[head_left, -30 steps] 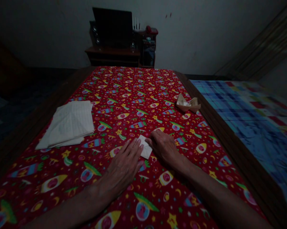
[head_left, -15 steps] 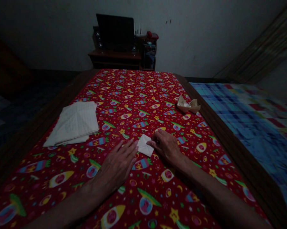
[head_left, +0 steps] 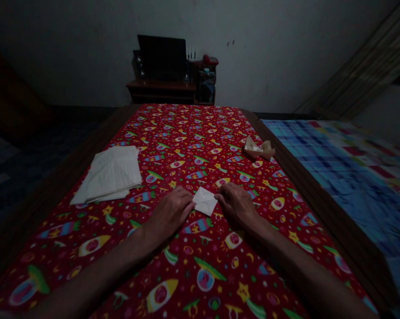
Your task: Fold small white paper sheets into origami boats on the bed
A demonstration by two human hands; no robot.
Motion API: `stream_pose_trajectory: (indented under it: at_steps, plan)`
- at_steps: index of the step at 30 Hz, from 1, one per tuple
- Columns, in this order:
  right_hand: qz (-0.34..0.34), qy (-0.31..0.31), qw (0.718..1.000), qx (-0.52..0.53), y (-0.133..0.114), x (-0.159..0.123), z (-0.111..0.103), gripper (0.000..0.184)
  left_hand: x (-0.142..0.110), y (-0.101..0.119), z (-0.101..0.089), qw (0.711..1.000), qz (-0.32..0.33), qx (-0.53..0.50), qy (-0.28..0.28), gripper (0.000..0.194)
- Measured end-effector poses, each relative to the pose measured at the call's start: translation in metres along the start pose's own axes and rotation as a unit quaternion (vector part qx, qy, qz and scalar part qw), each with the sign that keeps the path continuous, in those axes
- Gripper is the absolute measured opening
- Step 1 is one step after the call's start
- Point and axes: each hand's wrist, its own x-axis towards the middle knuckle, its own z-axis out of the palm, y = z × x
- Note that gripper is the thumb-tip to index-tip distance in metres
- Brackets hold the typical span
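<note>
A small folded square of white paper point(head_left: 205, 201) lies on the red patterned cloth point(head_left: 173, 283), with crease lines across its face. My left hand point(head_left: 175, 207) has its fingers curled together, and the fingertips pinch the left corner of the folded paper. At the right corner my right hand point(head_left: 236, 201) also holds the paper between thumb and bent fingers. Both wrists stay low over the cloth.
A stack of printed paper sheets point(head_left: 111, 173) lies to the left. Near the right edge stands a brown folded paper boat-like box point(head_left: 259, 148) with something white inside. Beyond the table are a monitor point(head_left: 162, 57), a red telephone point(head_left: 210, 60) and a plaid-covered surface point(head_left: 306, 150).
My left hand has gone from lying flat over the paper to pinching its left corner. My right hand has shifted slightly to the right corner. The view has tilted up a little.
</note>
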Motion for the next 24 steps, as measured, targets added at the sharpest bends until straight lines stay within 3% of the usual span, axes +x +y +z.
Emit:
stream_pose_trajectory:
  at_steps: [4,10,17,24]
  plan:
    - [-0.009,-0.003,1.000,0.015,-0.004,0.001,0.001,0.004,0.008,-0.003,0.006,1.000,-0.029,0.002,0.011,0.008]
    - [-0.030,-0.004,0.999,0.040,-0.008,0.003,0.002,0.008,0.013,-0.004,0.011,0.997,-0.043,0.058,0.006,0.016]
    - [-0.046,-0.001,0.998,0.048,-0.004,0.002,0.005,0.012,0.021,-0.013,0.018,0.997,-0.068,-0.029,-0.003,0.017]
    - [-0.062,0.041,0.996,0.050,-0.019,0.000,0.006,0.012,0.035,-0.003,0.008,0.973,-0.207,-0.105,0.003,0.019]
